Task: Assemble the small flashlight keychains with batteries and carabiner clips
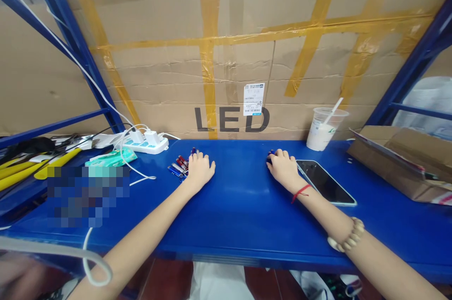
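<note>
My left hand [199, 171] rests palm down beside a small cluster of red and blue sticks [181, 164] with silver parts, resembling USB flash drives. Its thumb stands apart from the bent fingers, and it covers part of the cluster. One more blue stick [193, 151] shows by its fingertips. Farther right, my right hand [284, 169] has its fingers curled over a small dark-blue stick [270, 153], mostly hidden beneath them. A phone [326, 181] with a dark screen lies just right of that hand.
A plastic cup with a straw [321, 130] stands at the back right, near an open cardboard box [399, 163]. On the left are a white power strip [150, 144], loose white cable, a green packet [111, 158] and yellow-handled tools [58, 163]. Cardboard [169, 78] walls the back of the blue table [240, 215].
</note>
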Available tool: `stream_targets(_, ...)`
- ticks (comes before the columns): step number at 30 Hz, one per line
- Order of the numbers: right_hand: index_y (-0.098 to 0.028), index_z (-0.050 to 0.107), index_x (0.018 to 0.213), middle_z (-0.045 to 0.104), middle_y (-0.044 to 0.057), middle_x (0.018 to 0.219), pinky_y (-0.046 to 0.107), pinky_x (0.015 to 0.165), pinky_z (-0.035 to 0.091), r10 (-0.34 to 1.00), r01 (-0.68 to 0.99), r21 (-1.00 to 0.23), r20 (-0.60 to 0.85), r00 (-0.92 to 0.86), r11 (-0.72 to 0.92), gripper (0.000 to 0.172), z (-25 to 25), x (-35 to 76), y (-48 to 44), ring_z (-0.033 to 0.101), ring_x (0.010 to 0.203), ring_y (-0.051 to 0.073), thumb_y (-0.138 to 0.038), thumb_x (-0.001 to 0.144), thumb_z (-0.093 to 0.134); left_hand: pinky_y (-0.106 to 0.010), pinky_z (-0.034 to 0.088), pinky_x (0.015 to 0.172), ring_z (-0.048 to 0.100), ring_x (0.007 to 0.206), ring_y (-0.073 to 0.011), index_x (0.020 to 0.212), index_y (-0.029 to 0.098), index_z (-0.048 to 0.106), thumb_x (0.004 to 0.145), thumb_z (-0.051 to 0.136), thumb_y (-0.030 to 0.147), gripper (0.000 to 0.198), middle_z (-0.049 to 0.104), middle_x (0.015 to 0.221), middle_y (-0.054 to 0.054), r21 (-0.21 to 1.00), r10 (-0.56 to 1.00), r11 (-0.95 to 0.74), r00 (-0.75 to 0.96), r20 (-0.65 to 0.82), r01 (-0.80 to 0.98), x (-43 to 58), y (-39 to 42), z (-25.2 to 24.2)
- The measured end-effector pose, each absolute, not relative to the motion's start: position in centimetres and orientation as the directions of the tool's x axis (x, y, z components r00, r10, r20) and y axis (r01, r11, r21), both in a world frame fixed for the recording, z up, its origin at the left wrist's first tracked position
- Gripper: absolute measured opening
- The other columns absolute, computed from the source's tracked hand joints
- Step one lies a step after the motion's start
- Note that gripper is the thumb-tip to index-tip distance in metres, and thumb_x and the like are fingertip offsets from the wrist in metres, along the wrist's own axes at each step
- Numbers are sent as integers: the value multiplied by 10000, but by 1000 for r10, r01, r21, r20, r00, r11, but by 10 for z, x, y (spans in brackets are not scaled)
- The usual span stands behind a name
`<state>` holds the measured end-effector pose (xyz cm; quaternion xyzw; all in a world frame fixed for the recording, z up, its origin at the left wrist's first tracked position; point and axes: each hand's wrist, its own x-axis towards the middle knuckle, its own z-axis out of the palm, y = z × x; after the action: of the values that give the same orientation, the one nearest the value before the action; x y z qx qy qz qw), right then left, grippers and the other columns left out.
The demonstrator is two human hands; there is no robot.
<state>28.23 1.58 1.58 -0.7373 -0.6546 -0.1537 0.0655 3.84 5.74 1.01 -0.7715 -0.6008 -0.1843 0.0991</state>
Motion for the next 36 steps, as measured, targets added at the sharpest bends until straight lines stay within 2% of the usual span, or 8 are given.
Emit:
stream_targets(5, -153, 646, 1002, 575, 148, 1098, 398, 789, 381, 921, 999, -21, 387, 50, -46, 234, 19, 286, 21, 507, 1012, 286, -187, 858, 465, -471, 376, 906, 478, 1111, -325, 976, 164, 655, 827, 458, 279, 273, 619, 1062, -150, 315, 865, -463, 344, 366, 829, 51, 51, 8)
stream_targets(9, -201, 657, 977, 625, 78, 1044, 354, 824, 392, 889, 943, -248, 449, -92, 223, 232, 21, 275, 21, 551, 987, 217, -262, 893, 450, -406, 389, 939, 544, 1024, -238, 981, 197, 659, 827, 452, 262, 266, 650, 989, -90, 624, 821, -563, 451, 350, 542, 64, 40, 11)
stream_targets(12, -201, 670, 975, 648, 68, 986, 329, 823, 404, 876, 867, -313, 418, -240, 387, 283, 18, 262, 16, 572, 941, 194, -329, 915, 425, -336, 423, 901, 591, 929, -186, 1003, 201, 650, 852, 402, 259, 295, 650, 987, -71, 755, 794, -561, 478, 375, 340, 72, 30, 18)
stream_targets(15, -221, 680, 992, 636, 71, 996, 349, 796, 406, 867, 851, -270, 363, -342, 450, 301, 15, 255, 11, 568, 926, 207, -389, 900, 448, -313, 443, 845, 596, 904, -185, 920, 203, 661, 849, 400, 246, 273, 652, 969, -65, 760, 803, -574, 390, 451, 304, 73, 26, 23)
stream_targets(18, -233, 683, 1004, 633, 68, 1019, 362, 788, 403, 865, 861, -227, 343, -367, 455, 241, 12, 254, 10, 567, 931, 216, -336, 873, 509, -314, 446, 795, 582, 883, -189, 908, 217, 657, 837, 407, 207, 260, 646, 973, -59, 720, 822, -568, 325, 468, 399, 69, 32, 21)
stream_targets(25, -212, 673, 969, 686, 46, 977, 321, 789, 426, 829, 775, -353, 421, -368, 524, 188, 13, 255, 13, 605, 884, 189, -237, 857, 524, -369, 363, 836, 504, 930, -219, 929, 248, 658, 857, 472, 348, 223, 614, 949, -48, 428, 779, -623, 468, 418, 655, 62, 40, 11)
stream_targets(29, -213, 647, 965, 694, 33, 944, 340, 799, 398, 838, 777, -385, 442, -318, 498, 162, 17, 252, 11, 603, 882, 198, -269, 844, 555, -333, 341, 787, 529, 806, -188, 879, 241, 660, 857, 482, 366, 219, 648, 843, -27, 464, 785, -619, 481, 390, 634, 65, 38, 12)
stream_targets(36, -203, 627, 860, 647, -8, 691, 339, 828, 334, 816, 670, -467, 353, -457, 577, 385, 16, 249, 8, 578, 664, 142, -419, 946, 320, -289, 344, 727, 537, 682, -155, 851, 238, 676, 813, 564, 344, 159, 663, 776, -6, 578, 767, -642, 444, 464, 504, 69, 34, 12)
